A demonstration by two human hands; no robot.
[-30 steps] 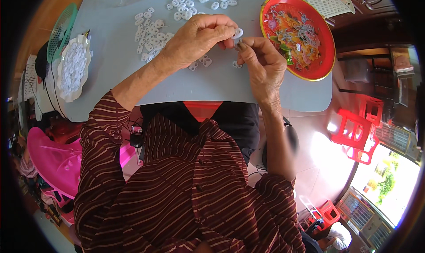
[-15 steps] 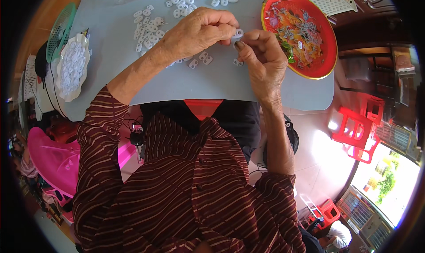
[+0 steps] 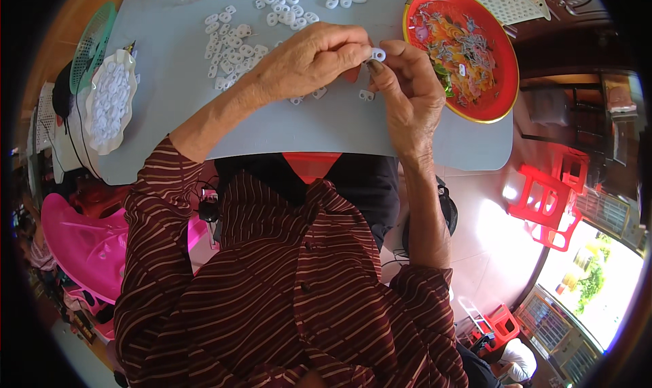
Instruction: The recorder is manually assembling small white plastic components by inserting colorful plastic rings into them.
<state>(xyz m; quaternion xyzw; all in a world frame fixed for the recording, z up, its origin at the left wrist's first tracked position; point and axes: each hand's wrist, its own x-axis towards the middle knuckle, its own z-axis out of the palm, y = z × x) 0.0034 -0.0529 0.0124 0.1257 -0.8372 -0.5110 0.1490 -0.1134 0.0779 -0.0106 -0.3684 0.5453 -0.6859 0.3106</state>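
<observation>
Between the thumb and forefinger of my left hand (image 3: pixel 319 57) is a small white oval plastic piece (image 3: pixel 379 54) with holes in it. My right hand (image 3: pixel 413 93) meets it from the right, thumb and forefinger pinched at the piece's edge; whatever tiny thing they may hold is hidden. Several loose white pieces (image 3: pixel 367 95) lie on the grey table (image 3: pixel 292 133) below the hands. A bigger scatter of the same pieces (image 3: pixel 234 48) spreads left of my left hand, and another group (image 3: pixel 288 11) lies beyond it.
A round red tray (image 3: pixel 504 103) with small grey metal bits (image 3: pixel 468 48) stands right of my right hand. At the table's left are a scalloped white dish (image 3: pixel 109 106) full of white pieces and a green basket (image 3: pixel 93 45). A perforated white basket (image 3: pixel 499 1) stands far right.
Both hands have shifted slightly to the right and nearer to me, carrying the white piece along. The right fingertips have come closer around its edge.
</observation>
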